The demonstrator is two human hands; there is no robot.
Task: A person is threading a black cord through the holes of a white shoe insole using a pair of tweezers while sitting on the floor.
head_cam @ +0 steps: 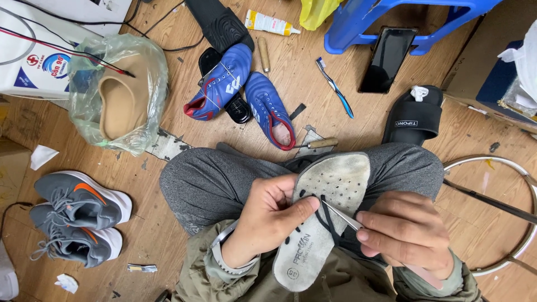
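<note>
A worn wooden floor (168, 235) fills the frame, littered with footwear: grey sneakers (78, 218) at lower left, blue football boots (246, 92) at upper centre, a black slide (414, 114) at right. Across grey-trousered knees at lower centre, the left hand (268, 218) grips a perforated white insole (324, 218), thumb pressed on its face. The right hand (405, 232) pinches a thin metal tool (342, 216) against a dark thread (330, 221) there.

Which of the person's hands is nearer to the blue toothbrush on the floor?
Right. The right hand sits below the toothbrush; the left hand, gripping the insole, is farther left and lower.
</note>
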